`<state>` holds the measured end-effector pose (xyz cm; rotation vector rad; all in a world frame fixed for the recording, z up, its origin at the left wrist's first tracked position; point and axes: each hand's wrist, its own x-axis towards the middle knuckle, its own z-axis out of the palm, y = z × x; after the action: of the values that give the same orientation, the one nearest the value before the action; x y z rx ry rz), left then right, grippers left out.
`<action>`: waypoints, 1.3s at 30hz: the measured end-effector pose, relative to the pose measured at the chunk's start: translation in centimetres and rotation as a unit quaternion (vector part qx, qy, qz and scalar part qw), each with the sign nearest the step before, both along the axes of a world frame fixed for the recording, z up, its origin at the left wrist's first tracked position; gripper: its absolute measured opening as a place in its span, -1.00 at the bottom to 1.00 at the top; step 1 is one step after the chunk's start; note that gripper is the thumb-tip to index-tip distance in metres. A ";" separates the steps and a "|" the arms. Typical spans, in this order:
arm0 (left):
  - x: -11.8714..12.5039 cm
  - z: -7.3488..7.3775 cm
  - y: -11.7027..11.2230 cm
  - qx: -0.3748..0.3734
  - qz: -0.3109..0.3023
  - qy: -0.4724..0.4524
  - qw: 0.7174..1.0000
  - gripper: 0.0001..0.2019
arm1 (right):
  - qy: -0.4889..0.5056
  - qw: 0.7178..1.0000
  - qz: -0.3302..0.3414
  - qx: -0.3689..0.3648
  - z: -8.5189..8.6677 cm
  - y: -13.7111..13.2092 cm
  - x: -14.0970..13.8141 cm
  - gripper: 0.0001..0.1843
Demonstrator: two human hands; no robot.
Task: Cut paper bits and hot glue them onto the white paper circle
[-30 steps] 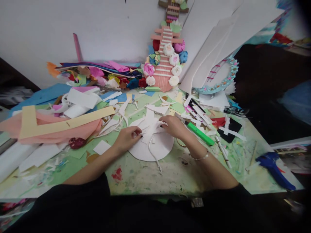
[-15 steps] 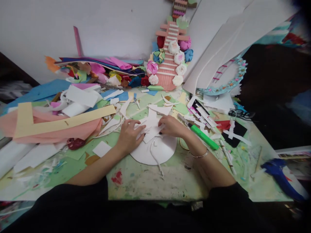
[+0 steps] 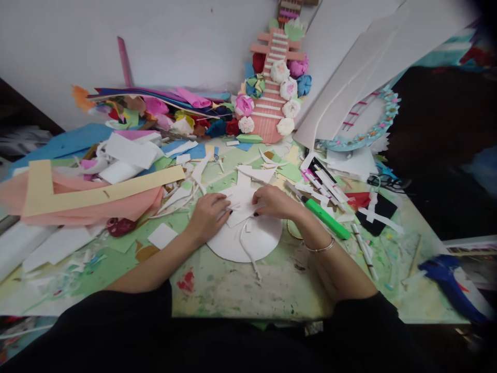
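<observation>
A round white card (image 3: pixel 229 243) lies on the table in front of me, with a long white neck strip (image 3: pixel 244 181) running up from it. Cut white paper pieces (image 3: pixel 240 213) sit on the card where the neck meets it. My left hand (image 3: pixel 209 215) rests on the left side of these pieces, fingers stretched and lying close together. Curled at the right edge of the paper is my right hand (image 3: pixel 274 202), its thumb and fingers on that edge. A thin twisted white paper strip (image 3: pixel 248 248) lies across the lower card.
A green-handled cutter (image 3: pixel 326 220) and several markers (image 3: pixel 324 181) lie to the right, and a blue glue gun (image 3: pixel 446 282) at the right edge. Paper scraps (image 3: pixel 132 155) crowd the left. A flower-trimmed pink paper instrument (image 3: pixel 267 111) leans against the wall.
My left hand's fingers have drawn together and settled lower on the paper. The right hand has hardly moved. The view has shifted slightly.
</observation>
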<state>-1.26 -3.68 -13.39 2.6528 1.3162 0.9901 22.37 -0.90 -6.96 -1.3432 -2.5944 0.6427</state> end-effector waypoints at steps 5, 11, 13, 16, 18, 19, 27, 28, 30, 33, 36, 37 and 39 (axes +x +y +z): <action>0.0 0.1 -0.2 -0.032 -0.025 -0.044 0.998 -0.82 | 0.010 1.000 0.008 0.000 -0.1 -0.1 0.0 -0.77; 0.0 0.2 -0.2 -0.089 -0.072 -0.073 0.991 -0.75 | 0.020 0.999 -0.037 -0.015 0.3 -0.4 -0.5 -0.87; -0.2 0.2 -0.1 -0.111 -0.079 -0.068 0.988 -0.70 | 0.035 0.998 -0.057 -0.013 0.3 -0.4 -0.6 -0.87; -0.4 0.2 0.1 -0.136 -0.089 -0.061 0.985 -0.65 | 0.068 0.995 -0.078 -0.006 0.0 -0.2 -0.4 -0.87; -0.6 0.3 0.2 -0.125 -0.097 -0.061 0.985 -0.64 | 0.098 0.991 -0.089 0.009 -0.4 0.1 0.0 -0.86; -0.7 0.4 0.2 -0.112 -0.098 -0.061 0.987 -0.63 | 0.118 0.988 -0.096 0.021 -0.5 0.3 0.3 -0.85; -1.1 1.4 0.2 -0.100 -0.034 -0.027 0.994 -0.69 | 0.352 0.903 -0.244 0.036 -0.6 2.0 3.0 -0.83; -1.1 1.2 0.3 -0.111 -0.041 -0.029 0.992 -0.71 | 0.379 0.888 -0.259 0.027 -0.7 2.2 3.3 -0.83; -1.1 0.9 0.5 -0.128 -0.053 -0.040 0.990 -0.76 | 0.434 0.846 -0.309 0.001 -0.9 2.7 4.0 -0.84; -1.1 0.6 0.7 -0.129 -0.055 -0.056 0.989 -0.80 | 0.500 0.773 -0.389 -0.025 -1.0 3.5 5.3 -0.88; -1.1 0.6 0.8 -0.123 -0.057 -0.066 0.989 -0.80 | 0.541 0.726 -0.424 -0.016 -0.7 4.0 7.0 -0.86; -1.1 0.6 0.8 -0.122 -0.058 -0.069 0.989 -0.80 | 0.551 0.715 -0.430 -0.017 -0.7 4.1 7.4 -0.84; -1.0 0.7 0.7 -0.117 -0.058 -0.071 0.989 -0.80 | 0.562 0.702 -0.437 -0.024 -0.8 4.1 7.8 -0.81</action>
<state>-2.28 -2.94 -12.71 2.4060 1.1567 0.9269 30.14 3.25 -7.77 -1.3176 -0.8362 0.8967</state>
